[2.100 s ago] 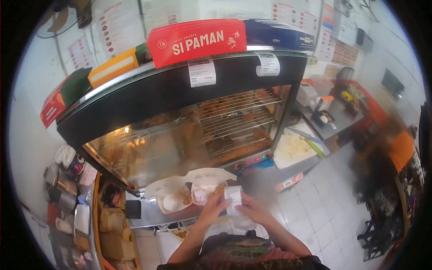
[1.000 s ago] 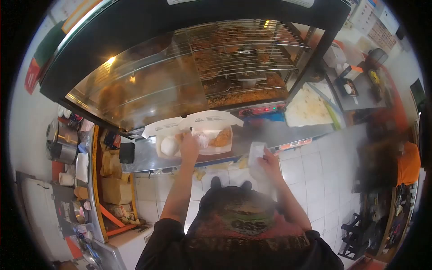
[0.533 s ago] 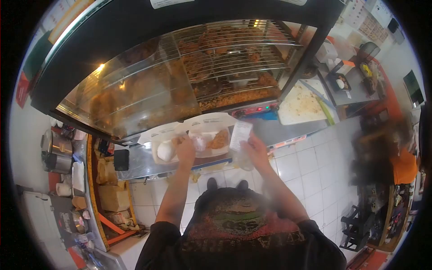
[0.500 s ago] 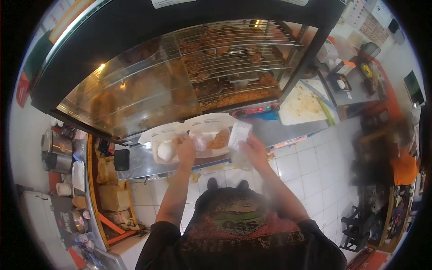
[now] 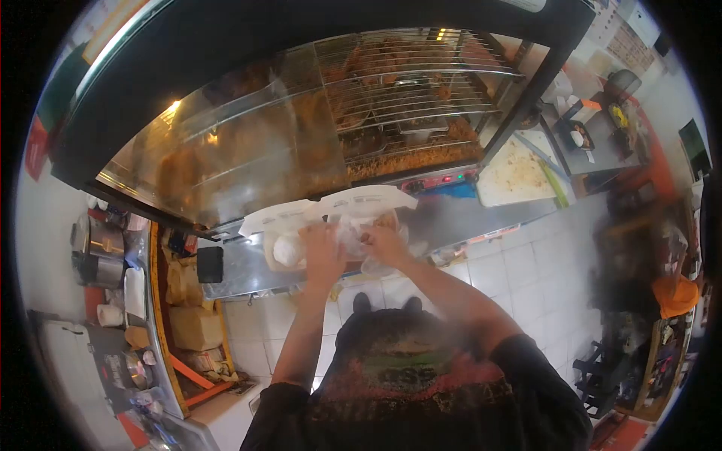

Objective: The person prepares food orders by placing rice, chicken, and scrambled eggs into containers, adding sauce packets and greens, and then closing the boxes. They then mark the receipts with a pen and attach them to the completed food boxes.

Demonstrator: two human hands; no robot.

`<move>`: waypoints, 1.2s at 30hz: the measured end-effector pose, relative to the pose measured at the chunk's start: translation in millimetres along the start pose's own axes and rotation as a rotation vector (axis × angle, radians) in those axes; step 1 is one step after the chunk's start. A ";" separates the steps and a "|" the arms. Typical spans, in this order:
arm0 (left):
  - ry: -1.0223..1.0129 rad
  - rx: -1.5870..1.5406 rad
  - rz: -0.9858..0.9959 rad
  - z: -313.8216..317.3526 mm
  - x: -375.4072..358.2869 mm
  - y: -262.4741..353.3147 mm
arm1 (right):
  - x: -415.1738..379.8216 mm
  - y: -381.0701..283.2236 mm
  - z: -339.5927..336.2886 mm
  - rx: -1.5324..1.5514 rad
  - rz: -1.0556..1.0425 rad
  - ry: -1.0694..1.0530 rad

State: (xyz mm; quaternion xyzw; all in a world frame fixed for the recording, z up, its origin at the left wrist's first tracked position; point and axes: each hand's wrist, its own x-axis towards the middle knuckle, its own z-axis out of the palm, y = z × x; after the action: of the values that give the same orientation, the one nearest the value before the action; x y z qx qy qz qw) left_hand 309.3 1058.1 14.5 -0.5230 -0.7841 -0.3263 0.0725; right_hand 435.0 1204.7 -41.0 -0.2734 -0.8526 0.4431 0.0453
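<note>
Two white paper food boxes with raised lids stand side by side on the steel counter; one lid (image 5: pixel 280 218) is on the left, another lid (image 5: pixel 367 201) on the right. A round white wrapped bundle (image 5: pixel 288 252) sits in the left box. My left hand (image 5: pixel 324 250) is just right of it, fingers curled; what they grip is hidden. My right hand (image 5: pixel 386 246) is over the right box, fingertips pinched at a clear plastic bag (image 5: pixel 349 234) between both hands. Browned fried chicken (image 5: pixel 387 219) shows partly behind my right hand.
A glass food warmer (image 5: pixel 241 143) with wire racks of fried food rises behind the counter (image 5: pixel 244 267). To the right lies a white cutting board (image 5: pixel 515 177) with a knife. A small black box (image 5: pixel 210 264) stands at the counter's left end.
My right hand has moved left toward my left hand, and the printed white slip it held is out of sight. My left hand has shifted slightly right and down in view.
</note>
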 end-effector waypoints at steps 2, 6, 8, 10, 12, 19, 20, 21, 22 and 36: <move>-0.137 0.000 0.086 2.3 -1.0 8.1 | -7.4 5.3 0.5 0.082 -0.015 0.088; -0.164 0.090 0.018 27.8 -15.7 -8.9 | -6.9 56.8 5.8 0.052 -0.247 0.443; -0.118 0.127 -0.046 29.5 -18.5 -2.1 | -32.0 38.4 -21.0 0.500 -0.040 0.540; -0.047 0.060 -0.096 21.4 -15.2 13.7 | -60.1 11.8 -53.6 0.899 0.182 0.536; 0.108 0.036 -0.002 5.7 0.0 36.4 | -74.4 1.6 -77.8 1.043 0.245 0.501; -0.214 -0.751 -0.402 21.1 31.8 115.4 | -98.0 -36.5 -98.7 0.988 0.007 0.523; -0.172 -0.732 -0.394 31.6 33.6 117.1 | -100.1 -41.1 -98.0 0.955 0.010 0.559; -0.131 -0.713 -0.386 39.5 36.5 119.0 | -104.3 -42.9 -97.6 0.922 0.013 0.597; -0.081 -0.653 -0.328 44.0 36.9 120.7 | -104.7 -23.4 -86.5 0.485 -0.056 0.826; -0.285 -0.591 0.381 30.2 8.8 163.8 | -151.2 -25.0 -111.6 1.430 -0.097 0.669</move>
State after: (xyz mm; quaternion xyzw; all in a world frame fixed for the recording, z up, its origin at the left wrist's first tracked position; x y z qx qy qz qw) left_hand 454.3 1122.0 66.4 -0.6980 -0.5470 -0.4430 -0.1320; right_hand 588.1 1198.2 70.8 -0.2591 -0.3134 0.7754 0.4832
